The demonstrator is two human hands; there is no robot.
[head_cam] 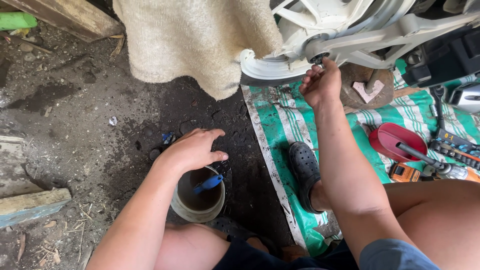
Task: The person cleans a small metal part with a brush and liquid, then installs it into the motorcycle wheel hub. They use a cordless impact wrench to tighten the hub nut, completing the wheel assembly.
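Right hand (320, 85): upper centre of the frame, fingertips pinched on the dark axle nut (318, 58) at the hub of the white spoked wheel (300, 30).
Left hand (192, 149): centre frame, released, fingers spread over the rim of the round grey bucket (192, 212) holding a blue-handled tool (209, 183).
Doing it well: judged best with fingertips square on the nut.
Around: cream towel (195, 40) draped upper centre; red funnel (392, 140) and socket set (457, 150) at right on the green striped tarp (280, 115).
In the way: the towel's hanging edge crowds the wheel.
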